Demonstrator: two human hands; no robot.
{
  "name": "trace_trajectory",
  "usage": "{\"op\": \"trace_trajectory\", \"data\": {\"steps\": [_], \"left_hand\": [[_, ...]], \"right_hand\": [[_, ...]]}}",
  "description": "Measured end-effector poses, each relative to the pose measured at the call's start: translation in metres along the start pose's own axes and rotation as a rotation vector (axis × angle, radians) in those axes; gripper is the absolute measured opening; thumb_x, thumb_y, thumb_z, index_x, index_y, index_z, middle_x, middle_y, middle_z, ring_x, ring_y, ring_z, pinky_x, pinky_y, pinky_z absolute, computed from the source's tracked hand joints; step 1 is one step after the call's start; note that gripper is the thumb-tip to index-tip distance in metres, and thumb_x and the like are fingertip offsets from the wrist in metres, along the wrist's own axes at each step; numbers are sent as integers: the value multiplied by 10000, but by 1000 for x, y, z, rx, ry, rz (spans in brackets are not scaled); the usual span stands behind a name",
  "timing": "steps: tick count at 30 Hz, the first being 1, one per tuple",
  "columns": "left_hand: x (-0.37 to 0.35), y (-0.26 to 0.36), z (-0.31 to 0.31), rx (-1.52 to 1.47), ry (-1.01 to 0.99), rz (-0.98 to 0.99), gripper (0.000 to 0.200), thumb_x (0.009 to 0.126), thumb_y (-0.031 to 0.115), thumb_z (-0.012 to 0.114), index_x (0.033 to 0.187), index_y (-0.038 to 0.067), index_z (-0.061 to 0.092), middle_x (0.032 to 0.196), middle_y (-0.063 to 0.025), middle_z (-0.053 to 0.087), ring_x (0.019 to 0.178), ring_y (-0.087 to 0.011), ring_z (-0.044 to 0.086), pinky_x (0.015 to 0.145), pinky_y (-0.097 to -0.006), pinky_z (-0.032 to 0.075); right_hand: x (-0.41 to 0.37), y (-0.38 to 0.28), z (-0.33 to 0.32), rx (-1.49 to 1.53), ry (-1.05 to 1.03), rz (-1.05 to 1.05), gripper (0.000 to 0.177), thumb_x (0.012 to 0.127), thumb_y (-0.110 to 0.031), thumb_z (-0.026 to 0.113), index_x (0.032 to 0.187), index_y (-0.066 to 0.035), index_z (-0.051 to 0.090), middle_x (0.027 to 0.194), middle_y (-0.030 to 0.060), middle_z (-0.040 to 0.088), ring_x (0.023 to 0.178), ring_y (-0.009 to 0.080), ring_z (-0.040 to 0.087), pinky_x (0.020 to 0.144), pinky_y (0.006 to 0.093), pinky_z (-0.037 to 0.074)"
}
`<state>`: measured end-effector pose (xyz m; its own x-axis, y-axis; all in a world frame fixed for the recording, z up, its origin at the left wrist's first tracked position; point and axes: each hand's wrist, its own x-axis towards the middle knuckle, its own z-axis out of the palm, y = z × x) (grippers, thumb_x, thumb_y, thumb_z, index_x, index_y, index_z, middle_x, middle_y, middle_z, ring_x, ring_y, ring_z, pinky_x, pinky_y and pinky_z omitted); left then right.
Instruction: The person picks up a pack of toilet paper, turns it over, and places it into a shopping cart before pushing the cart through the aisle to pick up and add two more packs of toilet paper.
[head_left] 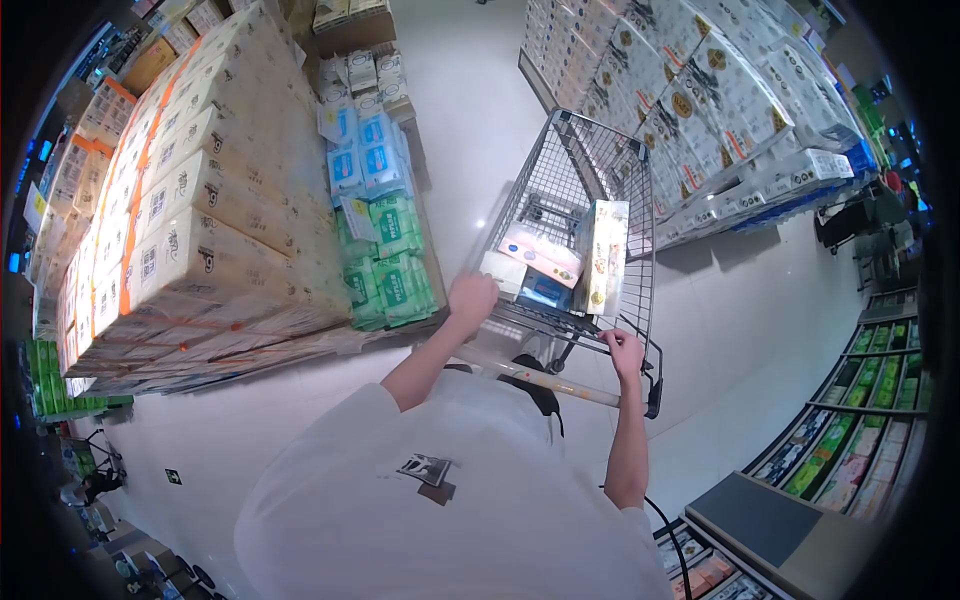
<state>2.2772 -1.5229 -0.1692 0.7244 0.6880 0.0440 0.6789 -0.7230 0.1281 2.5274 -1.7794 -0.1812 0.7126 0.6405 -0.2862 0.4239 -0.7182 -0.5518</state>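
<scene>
A wire shopping cart (648, 215) stands in front of me, its pale handle bar (540, 378) close to my body. My left hand (472, 300) is closed at the rear left corner of the basket, beside a small white box (503, 274); its fingertips are hidden. At the rear right edge, my right hand (625, 352) has its fingers curled onto the dark rim. Inside the basket lie a pink-and-white pack (541, 255), a dark blue pack (546, 291) partly under it, and a tall white-and-yellow patterned box (608, 258) along the right side.
A large wrapped stack of cartons (230, 230) rises on the left, with green packs (396, 285) and blue-and-white packs (378, 160) beside it. Another carton stack (700, 110) borders the aisle on the right. Shelves (850, 430) of colourful packs curve along the lower right.
</scene>
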Motion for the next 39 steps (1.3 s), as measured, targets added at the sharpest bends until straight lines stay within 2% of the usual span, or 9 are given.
{"op": "trace_trajectory", "data": {"steps": [1, 4, 9, 20, 24, 29, 39], "left_hand": [[8, 2, 3, -18, 17, -35, 190, 847, 208, 568, 782, 105, 714, 774, -84, 679, 868, -250, 654, 770, -407, 513], [24, 5, 21, -45, 30, -112, 185, 837, 207, 575, 790, 98, 716, 786, -87, 686, 893, -260, 651, 751, -415, 523], [58, 14, 18, -27, 4, -172, 188, 825, 202, 580, 808, 82, 724, 823, -103, 705, 891, -265, 658, 749, -409, 535], [115, 26, 27, -24, 122, -326, 216, 834, 212, 564, 744, 72, 702, 763, -119, 695, 808, -277, 671, 704, -416, 549], [131, 27, 25, -42, 129, -371, 232, 843, 228, 561, 737, 74, 698, 751, -128, 689, 790, -291, 671, 702, -427, 548], [164, 18, 27, -36, 131, -413, 278, 882, 236, 536, 760, 50, 703, 796, -128, 697, 793, -293, 671, 713, -432, 539], [236, -26, 29, -45, 131, -448, 273, 872, 255, 534, 775, 58, 698, 784, -128, 695, 803, -292, 669, 722, -431, 543]], "right_hand": [[12, 3, -2, 7, 0, -12, 269, 867, -381, 575, 896, -210, 780, 835, 23, 743, 778, 195, 701, 738, 323, 510], [47, 14, -4, 26, 5, -95, 264, 865, -376, 576, 899, -214, 782, 833, 21, 743, 771, 222, 698, 733, 328, 510], [91, -5, -31, -27, -84, -82, 307, 876, -410, 538, 881, -225, 783, 821, 75, 724, 815, 259, 689, 734, 370, 509], [193, -15, -52, -117, -118, -222, 315, 861, -406, 526, 855, -221, 780, 807, 66, 724, 831, 285, 686, 740, 392, 506], [219, -31, -62, -115, -162, -231, 312, 855, -398, 522, 859, -219, 778, 808, 107, 712, 855, 298, 681, 765, 413, 507], [264, -45, -61, -147, -119, -287, 306, 851, -393, 522, 869, -222, 774, 820, 116, 712, 865, 309, 678, 783, 426, 508], [335, -99, -59, -140, -211, -309, 325, 849, -412, 526, 917, -215, 776, 872, 132, 717, 904, 326, 677, 815, 413, 506]]}}
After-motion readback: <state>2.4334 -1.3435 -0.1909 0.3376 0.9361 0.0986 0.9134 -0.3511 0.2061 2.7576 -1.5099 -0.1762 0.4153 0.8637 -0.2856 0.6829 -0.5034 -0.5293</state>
